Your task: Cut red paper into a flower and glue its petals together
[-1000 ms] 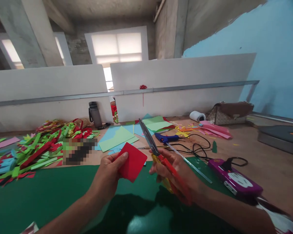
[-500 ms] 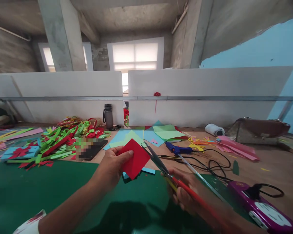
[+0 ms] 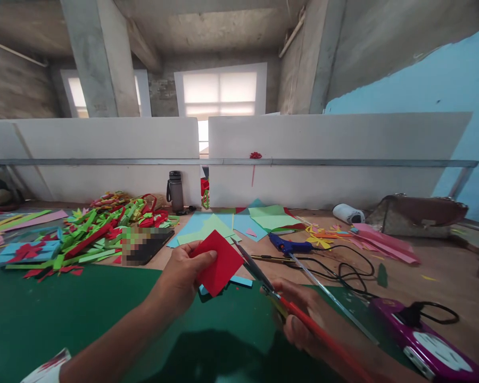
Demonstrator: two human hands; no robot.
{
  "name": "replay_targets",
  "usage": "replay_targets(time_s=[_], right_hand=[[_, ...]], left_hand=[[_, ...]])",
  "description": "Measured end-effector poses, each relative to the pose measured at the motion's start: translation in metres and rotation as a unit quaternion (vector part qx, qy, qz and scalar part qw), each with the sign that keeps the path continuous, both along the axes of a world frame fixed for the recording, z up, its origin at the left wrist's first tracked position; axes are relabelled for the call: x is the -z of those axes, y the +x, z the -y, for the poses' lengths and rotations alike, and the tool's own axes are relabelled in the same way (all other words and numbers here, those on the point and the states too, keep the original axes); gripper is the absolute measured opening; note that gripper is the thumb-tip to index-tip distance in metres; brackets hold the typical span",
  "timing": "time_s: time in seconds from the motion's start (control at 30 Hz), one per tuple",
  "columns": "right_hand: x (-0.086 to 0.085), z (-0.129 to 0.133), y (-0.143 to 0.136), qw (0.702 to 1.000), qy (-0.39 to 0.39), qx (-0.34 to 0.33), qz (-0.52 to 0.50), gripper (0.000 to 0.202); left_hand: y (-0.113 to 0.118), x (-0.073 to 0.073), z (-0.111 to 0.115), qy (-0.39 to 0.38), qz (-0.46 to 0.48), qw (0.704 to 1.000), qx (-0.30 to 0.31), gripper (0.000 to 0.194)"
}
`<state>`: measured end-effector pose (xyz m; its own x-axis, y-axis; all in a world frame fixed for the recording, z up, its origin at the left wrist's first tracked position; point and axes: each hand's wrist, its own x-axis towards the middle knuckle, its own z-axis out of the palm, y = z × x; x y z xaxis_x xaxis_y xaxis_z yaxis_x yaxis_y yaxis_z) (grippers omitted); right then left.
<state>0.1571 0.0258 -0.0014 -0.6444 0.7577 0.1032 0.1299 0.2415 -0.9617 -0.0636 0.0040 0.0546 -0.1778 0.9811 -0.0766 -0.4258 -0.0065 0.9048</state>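
Observation:
A small red square of paper [image 3: 222,264] is pinched by its left corner between the thumb and fingers of my left hand [image 3: 186,271]. It is turned so that one corner points up. My right hand [image 3: 299,311] grips a pair of scissors [image 3: 259,270] with red and yellowish handles. The blades point up and left, close to the paper's right corner; whether they touch it I cannot tell. Beneath the red paper, light blue paper pieces [image 3: 241,281] lie at the edge of the green mat [image 3: 115,314].
Cut green and red strips [image 3: 99,229] are heaped at left beside a black phone [image 3: 155,247]. A dark bottle [image 3: 176,192] stands behind. Coloured sheets [image 3: 275,217], a blue glue gun [image 3: 289,245] with a looping cord and a purple power strip [image 3: 427,338] lie to the right.
Both hands keep nearly the same pose. The whole view has shifted slightly, and the scissor blades look a little closer together than before.

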Motion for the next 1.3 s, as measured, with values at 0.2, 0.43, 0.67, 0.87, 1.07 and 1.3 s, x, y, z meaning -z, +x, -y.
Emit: replay_targets(time_s=[0.2,0.43,0.67,0.87,1.07,1.3], right_hand=[[-0.007,0.003,0.000,0.999,-0.012,-0.010,-0.028,0.058],[-0.015,0.008,0.000,1.000,0.015,-0.016,0.016,0.062],[-0.008,0.007,0.000,1.000,-0.013,-0.002,0.003,0.060],[-0.013,0.009,-0.002,0.999,-0.007,0.030,0.022,0.069],[-0.008,0.006,-0.003,0.999,0.001,0.043,0.015,0.069],[-0.010,0.007,-0.004,0.999,-0.015,0.029,0.025,0.067]], left_hand=[[0.001,0.000,0.000,-0.008,0.003,1.000,-0.018,0.013],[0.001,-0.002,0.002,-0.004,0.002,1.000,-0.011,0.013],[-0.001,0.003,-0.001,0.007,0.002,1.000,0.001,0.013],[-0.003,0.008,-0.003,0.011,-0.001,1.000,0.003,0.018],[-0.003,0.008,-0.001,0.012,0.003,1.000,0.014,0.021],[-0.002,0.009,-0.002,0.030,-0.001,0.999,0.025,0.016]])
